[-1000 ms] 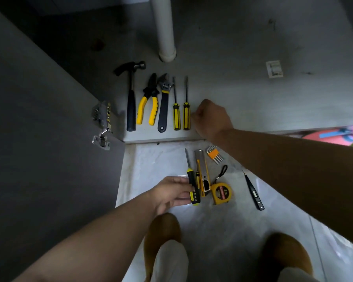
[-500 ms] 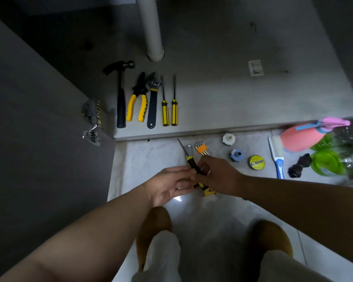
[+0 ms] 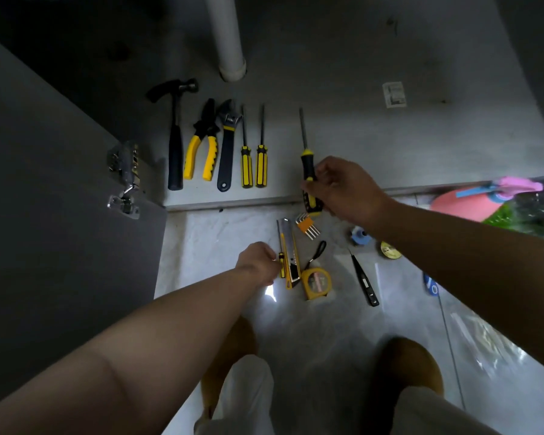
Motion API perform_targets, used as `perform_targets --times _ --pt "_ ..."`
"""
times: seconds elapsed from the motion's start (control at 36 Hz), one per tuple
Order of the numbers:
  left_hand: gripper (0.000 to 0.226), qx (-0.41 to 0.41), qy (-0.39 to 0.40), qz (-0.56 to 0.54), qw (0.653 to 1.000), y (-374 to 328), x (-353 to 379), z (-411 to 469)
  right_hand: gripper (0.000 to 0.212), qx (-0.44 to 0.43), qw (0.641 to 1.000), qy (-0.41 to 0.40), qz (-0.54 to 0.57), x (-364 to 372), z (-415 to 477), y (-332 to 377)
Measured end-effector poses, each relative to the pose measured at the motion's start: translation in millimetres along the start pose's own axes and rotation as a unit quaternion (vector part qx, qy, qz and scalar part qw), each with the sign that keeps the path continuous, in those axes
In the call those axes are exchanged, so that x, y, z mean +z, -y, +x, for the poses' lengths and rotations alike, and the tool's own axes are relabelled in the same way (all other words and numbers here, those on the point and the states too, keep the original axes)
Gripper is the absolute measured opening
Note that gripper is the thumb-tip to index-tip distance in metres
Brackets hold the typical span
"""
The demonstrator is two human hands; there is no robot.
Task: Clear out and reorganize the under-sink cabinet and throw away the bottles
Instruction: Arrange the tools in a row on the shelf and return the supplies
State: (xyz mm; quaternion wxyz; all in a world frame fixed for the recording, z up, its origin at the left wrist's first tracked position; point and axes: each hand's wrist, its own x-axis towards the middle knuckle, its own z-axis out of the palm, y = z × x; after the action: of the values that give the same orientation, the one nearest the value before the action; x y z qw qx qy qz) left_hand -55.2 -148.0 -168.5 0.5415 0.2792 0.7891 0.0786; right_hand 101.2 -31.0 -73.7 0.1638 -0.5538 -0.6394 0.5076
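My right hand grips a large black-and-yellow screwdriver by its handle, its shaft pointing into the cabinet over the front edge of the cabinet floor. My left hand pinches a small yellow screwdriver lying on the tiled floor beside a utility knife. A hammer, pliers, a wrench and two screwdrivers lie in a row on the cabinet floor. Bottles, pink and green, stand at the right edge.
The open grey cabinet door with its hinge is on the left. A white drain pipe rises from the cabinet floor. A tape measure, hex keys, a black tester pen and tape rolls lie on the tiles.
My right hand took the large screwdriver from my left hand and carried it up toward the cabinet floor. My left hand moved onto the small yellow screwdriver on the tiles.
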Motion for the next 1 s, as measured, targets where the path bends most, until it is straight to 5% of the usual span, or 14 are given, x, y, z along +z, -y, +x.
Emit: perform_targets --times 0.53,1.0 --pt "0.028 0.011 -0.052 0.125 0.991 4 8 20 0.031 0.075 0.977 -0.082 -0.182 41 87 19" --pt "0.021 0.0 -0.077 0.112 0.991 25 -4 12 0.032 0.053 0.989 -0.069 -0.118 46 87 12"
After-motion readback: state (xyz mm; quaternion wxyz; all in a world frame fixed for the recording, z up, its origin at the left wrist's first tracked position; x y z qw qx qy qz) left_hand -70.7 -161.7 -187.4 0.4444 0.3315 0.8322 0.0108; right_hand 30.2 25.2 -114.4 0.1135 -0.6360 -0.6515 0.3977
